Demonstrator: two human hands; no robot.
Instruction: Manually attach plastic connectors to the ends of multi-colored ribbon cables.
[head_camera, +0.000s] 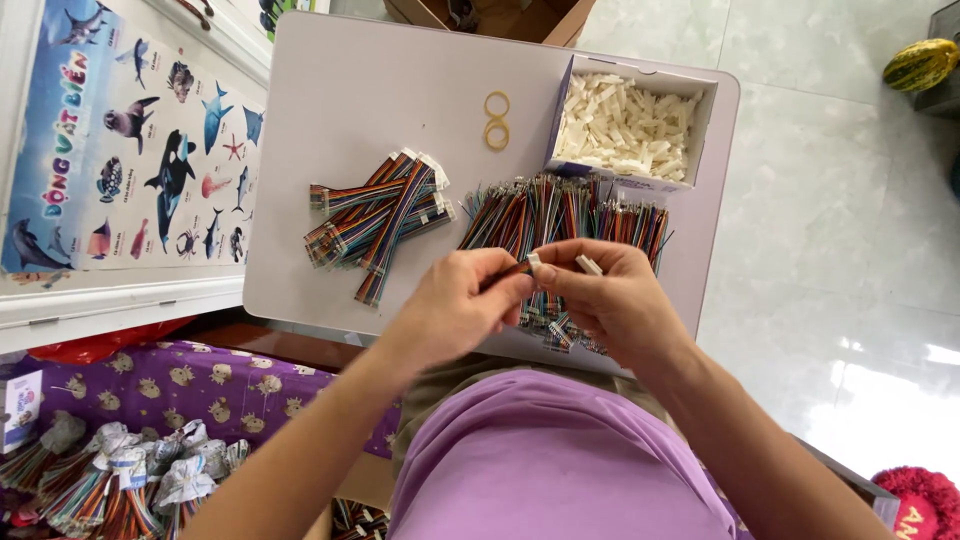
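My left hand (462, 300) pinches the end of a short multicoloured ribbon cable (517, 268) above the near edge of a small white table (350, 90). My right hand (607, 295) meets it and holds small white plastic connectors (588, 264), one pressed at the cable's tip. Under my hands lies a loose spread of multicoloured cables (570, 215). A pile of cables with white connectors fitted (378, 218) sits to the left. An open box of white connectors (627, 128) stands at the table's far right.
Two yellow rubber bands (496, 120) lie near the box. A sea-animal poster (130, 140) is on the left. Bundles of wrapped cables (110, 480) sit at lower left by a purple patterned cloth (210, 385). Tiled floor (830, 200) is on the right.
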